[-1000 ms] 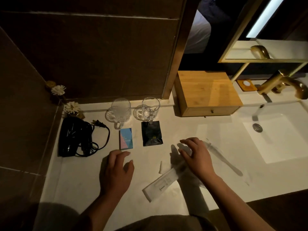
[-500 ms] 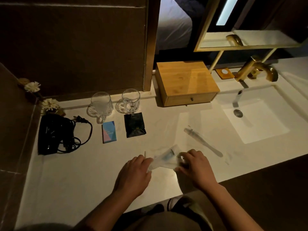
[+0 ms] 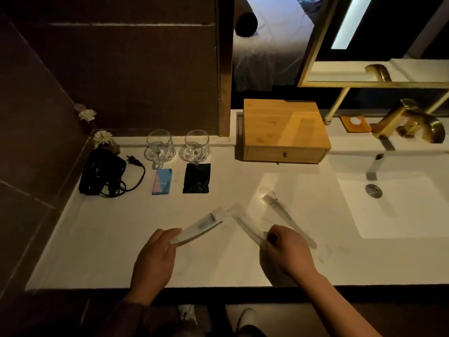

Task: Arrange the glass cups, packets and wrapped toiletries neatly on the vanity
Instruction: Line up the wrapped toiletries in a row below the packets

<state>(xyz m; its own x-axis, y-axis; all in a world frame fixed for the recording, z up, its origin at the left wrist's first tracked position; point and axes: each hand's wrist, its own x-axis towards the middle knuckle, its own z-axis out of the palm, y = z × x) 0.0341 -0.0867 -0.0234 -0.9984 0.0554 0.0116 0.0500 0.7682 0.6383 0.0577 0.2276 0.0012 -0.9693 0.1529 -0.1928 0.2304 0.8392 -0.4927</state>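
Gripping one wrapped toothbrush kit (image 3: pixel 201 226) in the left hand (image 3: pixel 155 259), another wrapped toothbrush (image 3: pixel 245 224) pinched in the right hand (image 3: pixel 286 254), above the counter (image 3: pixel 97 239).

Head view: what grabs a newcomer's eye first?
The two hands at the front edge, the left hand and the right hand, each gripping a clear wrapped toiletry. Behind them, two glass cups stand against the back wall, and the bright wooden drawer box stands beside the sink.
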